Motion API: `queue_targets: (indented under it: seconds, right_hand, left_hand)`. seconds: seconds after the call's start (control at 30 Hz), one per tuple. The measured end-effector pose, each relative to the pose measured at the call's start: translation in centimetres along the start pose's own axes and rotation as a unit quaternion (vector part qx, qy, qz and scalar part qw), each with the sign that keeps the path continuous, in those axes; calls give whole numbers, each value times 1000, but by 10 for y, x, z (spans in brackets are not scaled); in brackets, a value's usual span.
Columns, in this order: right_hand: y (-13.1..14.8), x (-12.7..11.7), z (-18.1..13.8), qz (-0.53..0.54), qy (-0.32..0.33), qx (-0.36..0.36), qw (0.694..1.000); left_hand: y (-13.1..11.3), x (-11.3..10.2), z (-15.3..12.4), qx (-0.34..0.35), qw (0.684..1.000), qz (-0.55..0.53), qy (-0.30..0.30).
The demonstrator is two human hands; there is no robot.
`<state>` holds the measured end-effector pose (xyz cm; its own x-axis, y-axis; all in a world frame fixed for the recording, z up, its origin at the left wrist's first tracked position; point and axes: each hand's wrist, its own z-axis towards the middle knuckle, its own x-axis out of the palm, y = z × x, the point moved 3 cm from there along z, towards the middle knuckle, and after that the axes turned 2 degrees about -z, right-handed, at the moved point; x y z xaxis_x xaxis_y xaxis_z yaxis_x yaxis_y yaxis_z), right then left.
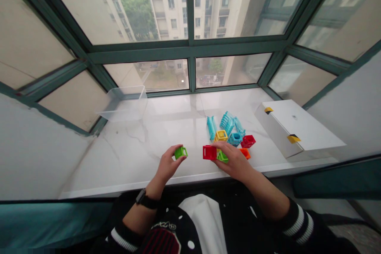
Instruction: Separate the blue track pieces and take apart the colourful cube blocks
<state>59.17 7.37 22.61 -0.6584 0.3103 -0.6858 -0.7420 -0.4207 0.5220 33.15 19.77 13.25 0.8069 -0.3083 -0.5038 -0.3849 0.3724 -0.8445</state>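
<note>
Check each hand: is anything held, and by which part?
The left hand pinches a green cube block by its near side at the fingertips. The right hand rests on a second green block; grip unclear.

At the sill's [133,143] front edge, the left hand [166,165] pinches a green cube [180,152] while the right hand [235,160] rests on a red cube [209,152].

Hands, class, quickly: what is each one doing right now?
Left hand: closed on the green block.
Right hand: resting on the red block; grip cannot be told.
</note>
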Motion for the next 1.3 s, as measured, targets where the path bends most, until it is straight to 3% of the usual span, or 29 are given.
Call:
queue_targets:
  seconds: [0.1,0.2,0.4,0.5,0.63,0.73,0.83,0.93,1.03,1.3]
  right_hand:
    - [-6,-10,-7,1,-24,16,1000]
    - [-7,-13,-13,1,-29,25,999]
    - [-4,-7,-20,12,-10,27,1000]
    - [-3,-5,-19,11,-8,32,999]
    - [-2,-1,-15,4,-9,23,1000]
    - [1,4,-12,4,-7,16,1000]
    - [7,8,-7,10,-3,-1,1000]
    - [12,12,-2,18,-5,-24,1000]
    - [15,15,0,24,-12,-40,999]
    - [16,14,-5,25,-4,-26,999]
  left_hand:
    - [43,13,1,-21,999,31,24]
    - [70,27,0,-20,997,55,51]
    - [82,50,9,-24,994,87,56]
    - [66,51,14,-8,995,94,17]
    - [17,35,12,75,996,2,-50]
    - [-20,27,8,65,987,-146,-11]
    - [-43,32,2,-27,943,-328,57]
    - [-57,45,-5,-109,878,-452,116]
    - [-66,52,-11,-136,845,-500,133]
    - [-75,47,-11,-93,861,-488,107]
